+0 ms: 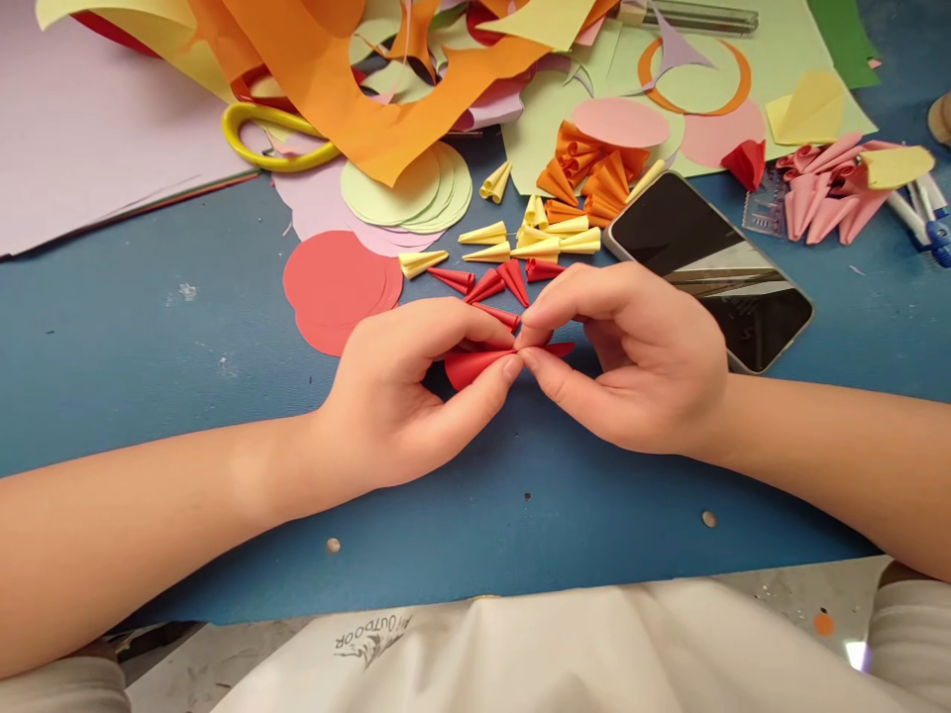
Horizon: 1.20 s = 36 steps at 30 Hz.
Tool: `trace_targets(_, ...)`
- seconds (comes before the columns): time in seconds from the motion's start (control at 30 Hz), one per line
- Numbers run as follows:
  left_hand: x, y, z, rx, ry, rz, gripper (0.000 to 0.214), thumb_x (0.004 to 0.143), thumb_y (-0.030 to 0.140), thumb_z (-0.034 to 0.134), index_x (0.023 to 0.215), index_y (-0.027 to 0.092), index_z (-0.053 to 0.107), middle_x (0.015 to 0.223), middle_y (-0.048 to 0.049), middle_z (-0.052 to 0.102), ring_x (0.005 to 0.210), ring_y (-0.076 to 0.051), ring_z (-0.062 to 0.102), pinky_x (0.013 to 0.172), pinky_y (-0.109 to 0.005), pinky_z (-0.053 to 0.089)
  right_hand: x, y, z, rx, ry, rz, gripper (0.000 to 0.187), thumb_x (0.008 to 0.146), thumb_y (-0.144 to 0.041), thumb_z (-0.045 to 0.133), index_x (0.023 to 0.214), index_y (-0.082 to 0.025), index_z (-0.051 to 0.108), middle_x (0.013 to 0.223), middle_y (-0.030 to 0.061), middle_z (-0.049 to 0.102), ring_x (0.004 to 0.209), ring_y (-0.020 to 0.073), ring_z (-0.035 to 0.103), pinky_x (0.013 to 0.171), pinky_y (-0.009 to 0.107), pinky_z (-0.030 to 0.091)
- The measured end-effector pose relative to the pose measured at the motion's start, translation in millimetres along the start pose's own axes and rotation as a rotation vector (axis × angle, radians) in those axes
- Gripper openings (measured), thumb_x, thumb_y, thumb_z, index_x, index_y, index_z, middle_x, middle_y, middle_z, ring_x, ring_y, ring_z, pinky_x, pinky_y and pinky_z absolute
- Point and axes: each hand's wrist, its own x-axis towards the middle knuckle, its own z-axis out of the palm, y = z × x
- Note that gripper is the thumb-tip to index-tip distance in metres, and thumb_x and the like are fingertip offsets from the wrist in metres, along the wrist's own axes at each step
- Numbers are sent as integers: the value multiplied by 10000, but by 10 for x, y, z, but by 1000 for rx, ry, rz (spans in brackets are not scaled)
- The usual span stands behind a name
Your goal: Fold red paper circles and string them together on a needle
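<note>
Between my two hands is a piece of red paper [475, 367], partly curled over. My left hand [405, 381] pinches it with thumb and forefinger, and my right hand [631, 361] pinches it too, the fingertips of both nearly meeting. Just beyond my fingers lie several small red paper cones [486, 286]. Past them is a group of yellow paper cones [486, 252]. A stack of red paper circles [338, 287] rests on the blue table [223, 327], beyond my left hand. Part of the held paper is hidden behind my fingers.
A smartphone [713, 262] lies beside my right hand. Orange cones [605, 183] and pink cones [824, 198] sit farther back. Pale green circles [393, 188], yellow-handled scissors [278, 158] and orange paper offcuts [319, 74] cover the back. Large lilac sheets [104, 129] lie at the left.
</note>
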Motion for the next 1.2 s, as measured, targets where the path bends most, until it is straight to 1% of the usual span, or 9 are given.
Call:
trace_targets(0.13,13,16,-2,34,-2,24,112,1072,431,852,993,357,823,873,-41,835,723,-243,746,699,-457,669,15,-20,-5,-16,3,3,203,1006,-419,928,1163,-371,808,970,61,823,879,313,809,887,539,795)
trace_targets(0.3,36,64,15,8,56,41,193,1115,310,790,924,281,779,847,-21,841,709,-181,729,648,-373,589,18,-20,11,-13,39,9,177,1016,-419,931,1134,-353,818,1038,77,834,950,316,825,915,530,798)
trace_targets(0.43,42,80,-1,-45,102,-86,208,1108,315,787,909,257,781,872,-16,850,767,-193,746,689,-356,613,27,-27,14,0,108,19,137,1040,-387,892,1117,-340,789,1067,64,820,998,304,825,902,510,785)
trace_targets(0.53,41,87,-13,-48,110,-163,227,1116,368,788,914,265,775,894,-18,853,803,-214,757,723,-367,639,43,-47,29,9,154,16,95,1050,-347,838,1089,-335,753,1042,37,804,928,269,808,836,476,764)
trace_targets(0.67,34,81,-14,-73,93,-177,240,1123,399,798,922,270,774,911,-14,857,822,-204,771,737,-355,652,72,-56,66,44,224,-34,136,997,-233,791,1073,-332,736,984,8,801,839,223,776,711,405,707)
trace_targets(0.8,21,34,-13,-51,156,-137,264,1124,429,810,927,259,772,937,-22,859,807,-195,771,719,-361,646,94,1,52,11,308,-60,144,988,-201,808,1059,-305,739,939,12,760,792,205,741,678,373,680)
trace_targets(1.0,-2,-7,-10,-121,150,-212,326,1125,578,820,989,282,806,1017,-31,859,881,-221,778,793,-400,675,78,1,7,61,194,-12,14,1102,-325,757,1097,-312,753,996,26,789,841,227,737,755,419,663)
trace_targets(1.1,-9,2,-14,-131,125,-219,350,1130,601,809,998,277,798,1038,-36,864,896,-224,794,812,-392,694,93,-48,-1,100,126,9,67,1113,-318,742,1071,-287,782,942,12,801,794,204,734,719,387,629)
trace_targets(1.2,-4,17,-11,-111,121,-206,349,1131,593,809,1002,269,796,1048,-42,873,923,-229,808,839,-384,706,128,-84,-18,84,94,-1,169,1098,-237,737,931,-257,754,807,-14,746,684,159,653,648,325,581)
